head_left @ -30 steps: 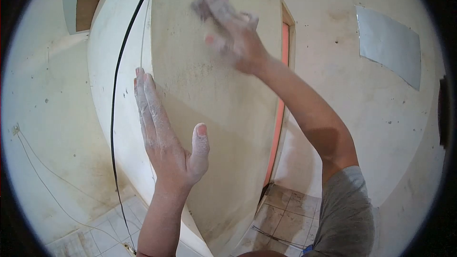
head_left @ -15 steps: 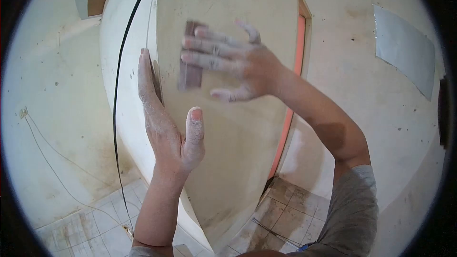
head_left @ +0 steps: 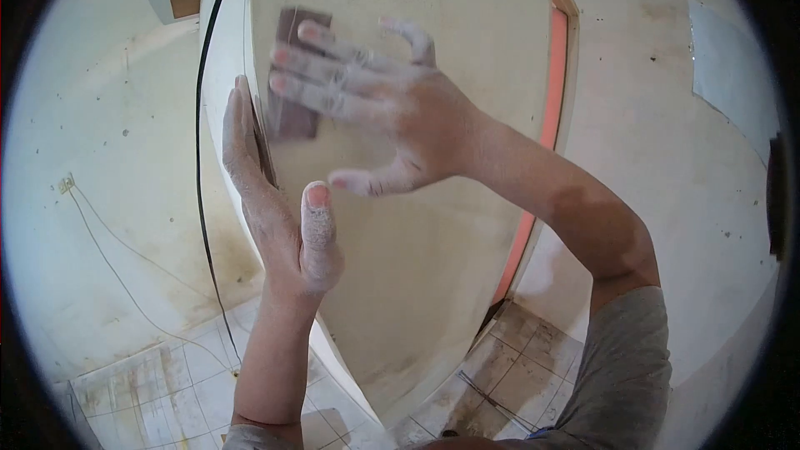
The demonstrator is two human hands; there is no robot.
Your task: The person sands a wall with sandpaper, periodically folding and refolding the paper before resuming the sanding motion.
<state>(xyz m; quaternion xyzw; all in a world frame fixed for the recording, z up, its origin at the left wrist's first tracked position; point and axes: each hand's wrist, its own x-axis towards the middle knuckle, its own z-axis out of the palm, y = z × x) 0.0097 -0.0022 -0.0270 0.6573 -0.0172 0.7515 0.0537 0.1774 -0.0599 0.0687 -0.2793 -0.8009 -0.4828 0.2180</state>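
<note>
A dark, flat rectangular block (head_left: 302,121) lies against the cream wall face (head_left: 400,267) near its vertical corner. The spread fingers of my right hand (head_left: 379,100) press flat on the block, its thumb apart below. Beside the corner, my left hand (head_left: 275,200) is upright, its fingers stretched along the edge and its thumb sticking up apart. A thin dark strip of something shows behind the left fingers; I cannot make out what it is. Pale dust coats both hands.
A black cable (head_left: 200,158) hangs left of the corner. An outlet (head_left: 67,184) with thin wires is on the left wall. At the right stands a doorway with a pink-orange edge (head_left: 552,92). Stained floor tiles (head_left: 521,358) and thin rods (head_left: 492,400) lie below.
My right hand and the block have moved left and slightly up, closer to the corner. The view has shifted a little, and my left hand appears slightly further left, still at the edge.
</note>
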